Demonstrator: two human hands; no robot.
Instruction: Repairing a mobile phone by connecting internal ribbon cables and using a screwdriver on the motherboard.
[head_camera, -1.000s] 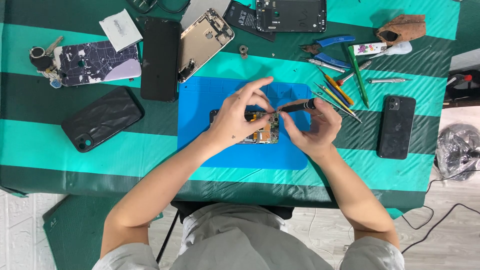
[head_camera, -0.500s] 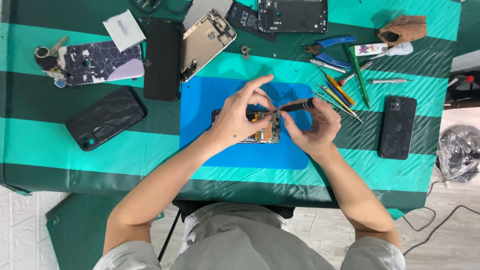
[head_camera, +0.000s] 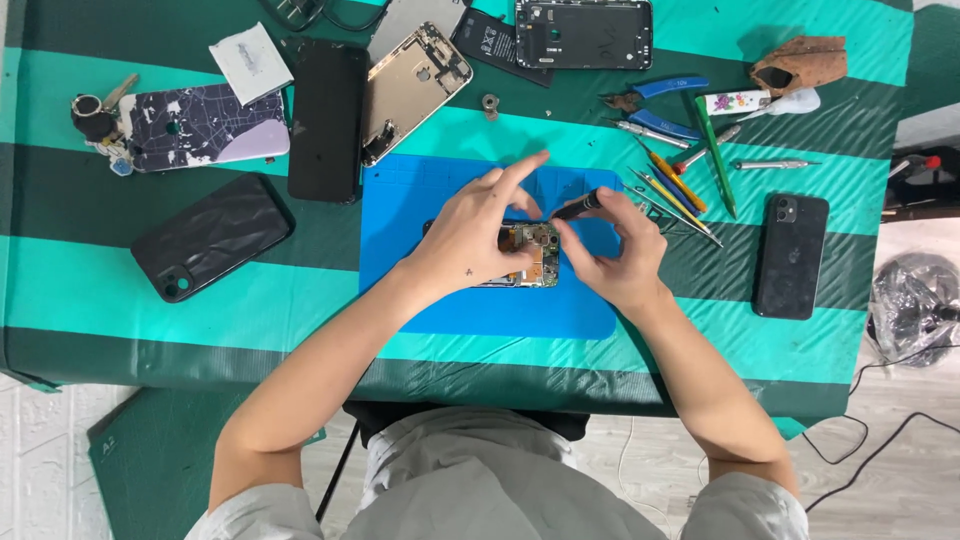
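Observation:
An opened phone (head_camera: 528, 258) with its circuit board showing lies on a blue work mat (head_camera: 420, 220) in the middle of the table. My left hand (head_camera: 475, 235) rests over the phone's left part, fingers arched and touching the board. My right hand (head_camera: 615, 255) holds a black screwdriver (head_camera: 580, 207) angled down toward the phone's top edge. The two hands nearly meet above the phone, and much of it is hidden beneath them.
Left of the mat lie a black phone (head_camera: 212, 236), a dark screen panel (head_camera: 327, 118), a patterned case (head_camera: 200, 128) and a metal phone frame (head_camera: 415, 88). Pliers, tweezers and screwdrivers (head_camera: 680, 150) lie right of the mat, beside another black phone (head_camera: 791, 255). A brown cloth (head_camera: 800, 62) sits far right.
The view has shifted slightly. Both hands stay over the phone with the screwdriver in the same place.

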